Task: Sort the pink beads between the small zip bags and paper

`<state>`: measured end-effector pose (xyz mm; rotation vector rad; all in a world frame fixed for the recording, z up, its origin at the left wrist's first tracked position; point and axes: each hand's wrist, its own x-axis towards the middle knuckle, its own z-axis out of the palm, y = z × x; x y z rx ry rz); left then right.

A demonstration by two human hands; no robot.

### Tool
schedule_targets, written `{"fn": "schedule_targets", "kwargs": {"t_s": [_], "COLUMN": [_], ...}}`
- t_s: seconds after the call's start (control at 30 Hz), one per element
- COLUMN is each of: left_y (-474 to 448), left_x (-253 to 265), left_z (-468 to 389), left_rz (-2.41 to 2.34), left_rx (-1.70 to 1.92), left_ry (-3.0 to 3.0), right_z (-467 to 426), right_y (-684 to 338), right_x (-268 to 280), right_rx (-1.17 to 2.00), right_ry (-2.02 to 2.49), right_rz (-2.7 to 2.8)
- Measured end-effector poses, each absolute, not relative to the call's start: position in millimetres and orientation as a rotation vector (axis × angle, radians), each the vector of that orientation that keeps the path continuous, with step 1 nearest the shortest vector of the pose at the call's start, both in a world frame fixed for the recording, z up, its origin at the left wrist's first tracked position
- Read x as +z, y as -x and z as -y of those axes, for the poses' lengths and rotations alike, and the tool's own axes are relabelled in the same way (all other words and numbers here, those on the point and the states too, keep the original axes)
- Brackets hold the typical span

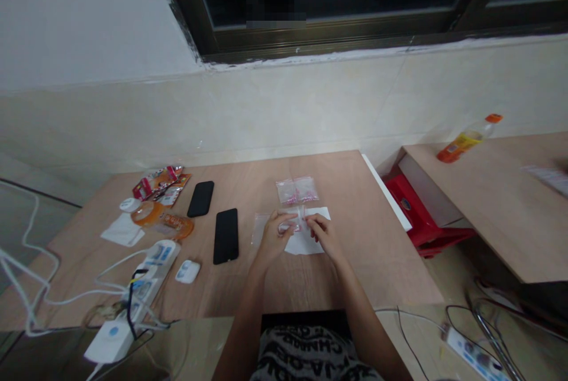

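Note:
Over a white sheet of paper (305, 245), my left hand (275, 233) and my right hand (325, 234) are close together, with a small clear plastic bag (300, 215) between them. The fingers of both hands are closed on the bag, the left around its left side and the right pinching its right edge. Pink shows near the left fingers, too small to make out. Another clear plastic sheet or bag (258, 231) lies partly under my left hand. Just beyond the hands are two filled clear bags (286, 191) with pink bits at the bottom, side by side and touching.
Left of my hands lie two black phones (226, 236), a white earbud case (187, 271), an orange drink bottle (164, 219) on its side, snack wrappers (157, 183) and a power strip (155, 268) with cables. A red stool (412, 209) stands between this table and another at right.

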<state>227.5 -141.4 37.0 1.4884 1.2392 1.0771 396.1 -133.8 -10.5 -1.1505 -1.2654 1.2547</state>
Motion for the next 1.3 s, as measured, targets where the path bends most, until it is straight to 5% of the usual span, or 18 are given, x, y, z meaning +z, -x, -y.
{"fn": "schedule_targets", "kwargs": {"t_s": [0.83,1.3], "left_y": [-213.6,-186.7], "left_x": [47.7,28.0], "left_z": [136.9,163.9], "left_rz": [-1.338,-1.504], "left_rx": [1.054,0.882], "left_ry": [-1.366,-1.36], "right_z": [131.7,116.8], "right_y": [-364.2,-379.1], "right_x": [-19.1,-40.6], "right_rx": [1.826,1.655], "right_ry": [1.038,1.061], "right_rz": [0.487,0.417]}}
